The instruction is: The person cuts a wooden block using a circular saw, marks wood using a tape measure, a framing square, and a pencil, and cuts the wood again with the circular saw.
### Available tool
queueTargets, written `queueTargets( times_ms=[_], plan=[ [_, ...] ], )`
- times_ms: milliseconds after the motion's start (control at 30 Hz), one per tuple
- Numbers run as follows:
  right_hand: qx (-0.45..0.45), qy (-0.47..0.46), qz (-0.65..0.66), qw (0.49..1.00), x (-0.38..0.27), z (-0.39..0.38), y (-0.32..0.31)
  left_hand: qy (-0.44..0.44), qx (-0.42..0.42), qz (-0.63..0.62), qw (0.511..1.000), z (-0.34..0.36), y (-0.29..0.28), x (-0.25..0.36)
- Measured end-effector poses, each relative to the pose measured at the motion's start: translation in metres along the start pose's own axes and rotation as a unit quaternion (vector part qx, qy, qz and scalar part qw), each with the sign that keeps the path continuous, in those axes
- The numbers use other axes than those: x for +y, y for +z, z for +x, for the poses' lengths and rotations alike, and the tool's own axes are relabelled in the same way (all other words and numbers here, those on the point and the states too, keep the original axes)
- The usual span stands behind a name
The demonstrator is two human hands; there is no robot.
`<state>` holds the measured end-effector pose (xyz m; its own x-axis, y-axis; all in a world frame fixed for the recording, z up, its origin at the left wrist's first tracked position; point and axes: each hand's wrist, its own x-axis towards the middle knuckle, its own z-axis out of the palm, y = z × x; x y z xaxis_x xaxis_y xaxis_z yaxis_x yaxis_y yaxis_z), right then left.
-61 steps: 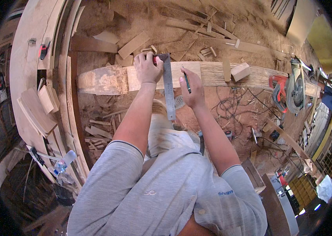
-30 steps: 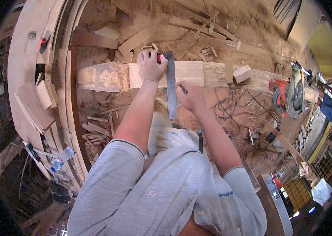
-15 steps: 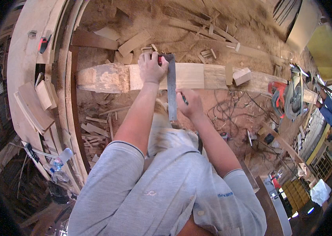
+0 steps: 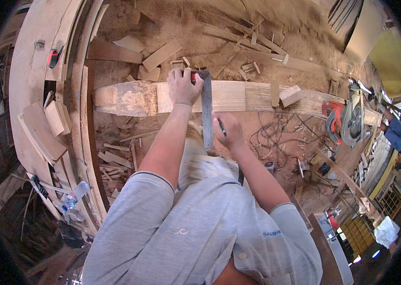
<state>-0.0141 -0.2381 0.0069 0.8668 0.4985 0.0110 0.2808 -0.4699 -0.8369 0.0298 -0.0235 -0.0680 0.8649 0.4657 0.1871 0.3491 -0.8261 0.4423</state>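
Note:
A long pale wooden board [image 4: 229, 95] lies crosswise in front of me. Across it rests a try square [image 4: 207, 114], its grey metal blade pointing toward my body and overhanging the near edge. My left hand [image 4: 185, 88] is closed round the square's dark and red stock at the board's far edge. Just right of the blade, by the near edge, my right hand [image 4: 229, 129] grips a slim dark pen-like marking tool [image 4: 222, 127]. Its tip is hard to make out.
A red circular saw [image 4: 340, 118] sits at the board's right end, near another person's arm [image 4: 395, 133]. Two small wood blocks [image 4: 290, 95] lie on the board. Cables [image 4: 281, 135] tangle on the dusty ground. Planks and a red-black tool [image 4: 54, 57] lie left.
The whole view has shifted slightly, so the board sits a little lower. Both hands keep their grips, and the square stays across the board.

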Motion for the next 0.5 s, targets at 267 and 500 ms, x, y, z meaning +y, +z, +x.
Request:
queueTargets(
  times_ms=[267,500],
  plan=[
    [-0.005,0.144,0.026,0.989,-0.004,-0.049,0.021,0.009,0.017,-0.017,1.000,-0.001,0.001,0.002],
    [0.074,0.126,0.055,0.988,0.003,-0.039,0.016,-0.007,0.006,-0.023,1.000,0.004,0.001,0.000]
  ],
)
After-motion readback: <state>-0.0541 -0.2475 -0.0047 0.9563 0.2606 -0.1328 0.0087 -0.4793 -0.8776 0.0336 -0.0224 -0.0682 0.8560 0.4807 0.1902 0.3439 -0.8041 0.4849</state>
